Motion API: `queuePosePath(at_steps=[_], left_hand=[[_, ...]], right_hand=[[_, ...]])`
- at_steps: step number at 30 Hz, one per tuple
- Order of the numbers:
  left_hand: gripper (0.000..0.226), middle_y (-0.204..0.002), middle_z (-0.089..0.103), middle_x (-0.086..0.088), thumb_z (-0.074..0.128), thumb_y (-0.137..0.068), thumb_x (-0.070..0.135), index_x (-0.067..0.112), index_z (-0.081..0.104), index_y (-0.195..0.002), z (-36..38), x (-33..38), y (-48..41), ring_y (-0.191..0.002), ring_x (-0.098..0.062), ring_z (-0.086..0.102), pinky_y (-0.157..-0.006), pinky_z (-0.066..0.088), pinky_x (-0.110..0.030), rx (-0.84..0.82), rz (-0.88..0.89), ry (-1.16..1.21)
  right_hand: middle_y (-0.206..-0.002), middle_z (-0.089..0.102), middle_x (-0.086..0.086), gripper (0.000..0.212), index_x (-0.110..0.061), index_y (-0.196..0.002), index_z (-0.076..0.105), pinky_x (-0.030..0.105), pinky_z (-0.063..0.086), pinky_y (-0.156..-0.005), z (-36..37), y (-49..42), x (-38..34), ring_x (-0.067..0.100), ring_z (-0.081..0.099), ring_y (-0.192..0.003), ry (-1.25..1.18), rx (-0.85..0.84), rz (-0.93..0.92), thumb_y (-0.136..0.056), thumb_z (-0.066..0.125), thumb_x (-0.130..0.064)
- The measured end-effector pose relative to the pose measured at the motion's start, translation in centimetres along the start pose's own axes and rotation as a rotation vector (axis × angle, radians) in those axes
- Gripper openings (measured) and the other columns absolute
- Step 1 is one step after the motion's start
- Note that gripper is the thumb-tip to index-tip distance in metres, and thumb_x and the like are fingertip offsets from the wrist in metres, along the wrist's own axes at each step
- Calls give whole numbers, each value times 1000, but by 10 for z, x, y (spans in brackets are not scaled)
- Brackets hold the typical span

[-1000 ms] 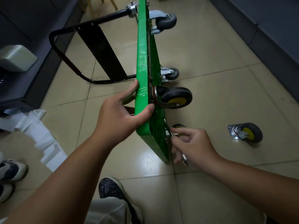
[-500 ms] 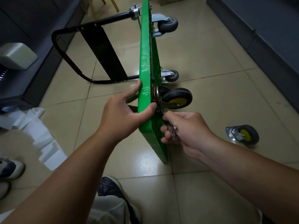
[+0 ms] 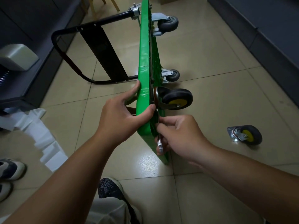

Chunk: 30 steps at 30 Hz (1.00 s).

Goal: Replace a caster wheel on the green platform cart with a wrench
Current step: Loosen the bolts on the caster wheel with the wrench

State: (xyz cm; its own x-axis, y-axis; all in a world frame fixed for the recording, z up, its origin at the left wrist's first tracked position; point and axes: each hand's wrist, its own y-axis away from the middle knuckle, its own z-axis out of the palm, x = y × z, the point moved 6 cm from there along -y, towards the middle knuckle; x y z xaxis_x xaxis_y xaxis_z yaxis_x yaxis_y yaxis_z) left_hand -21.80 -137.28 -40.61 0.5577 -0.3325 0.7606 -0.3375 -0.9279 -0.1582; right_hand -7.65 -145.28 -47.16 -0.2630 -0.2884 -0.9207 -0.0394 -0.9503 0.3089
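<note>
While your left hand [image 3: 123,120] clamps thumb and fingers over the upper edge of the green plastic platform cart [image 3: 145,62], which is tipped on its side, your right hand [image 3: 181,135] curls round a slim steel wrench [image 3: 160,145] just beneath the mounted black, yellow-hubbed caster wheel [image 3: 177,98]. That hand has risen closer to it since a second ago.
</note>
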Motion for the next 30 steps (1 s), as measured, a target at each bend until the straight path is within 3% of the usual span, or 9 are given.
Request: queuePosePath(at_steps=[4,8,12,17,19,23,26,28,30], left_hand=[[96,-141,58,18,72,-71,65,28,45,-155,0,1,0,-129,6,55,-91,62,-35,0,3,15],[97,-140,57,18,72,-71,64,25,44,-155,1,2,0,-128,9,54,-85,63,-30,-10,8,39],[95,-141,56,21,74,-71,61,24,45,-155,1,3,0,-128,11,53,-85,63,-28,-16,11,63],[94,-144,59,14,75,-73,58,23,46,-154,0,0,-1,-130,6,55,-86,64,-33,-20,3,74],[94,-142,59,14,75,-73,59,22,46,-154,0,0,-1,-130,6,55,-87,63,-33,-23,7,65],[95,-144,58,13,74,-73,61,22,45,-155,-1,0,-1,-131,4,55,-91,62,-37,-28,12,39],[95,-142,56,18,73,-72,63,23,45,-155,-1,1,-1,-129,10,53,-94,61,-34,-25,21,25],[96,-140,54,22,73,-71,63,24,45,-155,-2,3,-1,-126,16,52,-93,60,-26,-22,31,19],[97,-139,53,24,72,-70,64,25,45,-155,-1,4,-1,-124,19,50,-96,58,-24,-17,32,13]], right_hand=[[-56,62,6,22,-24,-102,76,30,49,-49,-8,1,19,17,55,-46,126,-21,-116,-96,63,-8],[-76,59,0,44,-49,-130,61,36,50,-67,-21,-5,48,14,51,-68,331,-20,-258,-92,63,-27],[-114,74,-9,48,-36,-137,59,41,58,-93,-29,-13,68,15,72,-99,340,-6,-298,-96,63,-11],[-128,65,-16,53,-32,-138,53,18,44,-104,-35,-24,77,1,61,-121,437,30,-445,-94,66,-6],[-127,65,-15,53,-26,-140,53,15,44,-103,-37,-28,77,-2,60,-120,498,41,-524,-94,66,-5],[-113,73,6,52,-17,-142,54,27,53,-91,-51,-36,73,18,69,-101,738,75,-725,-94,66,-4],[-98,71,5,46,-14,-137,61,26,53,-77,-68,-33,73,17,68,-84,893,41,-735,-93,67,-7],[-82,71,3,37,-16,-124,71,20,50,-67,-82,-26,75,7,62,-68,812,129,-575,-89,71,-7],[-64,64,9,28,-15,-115,75,19,45,-51,-90,-20,79,9,53,-49,534,221,-211,-89,71,-5]])
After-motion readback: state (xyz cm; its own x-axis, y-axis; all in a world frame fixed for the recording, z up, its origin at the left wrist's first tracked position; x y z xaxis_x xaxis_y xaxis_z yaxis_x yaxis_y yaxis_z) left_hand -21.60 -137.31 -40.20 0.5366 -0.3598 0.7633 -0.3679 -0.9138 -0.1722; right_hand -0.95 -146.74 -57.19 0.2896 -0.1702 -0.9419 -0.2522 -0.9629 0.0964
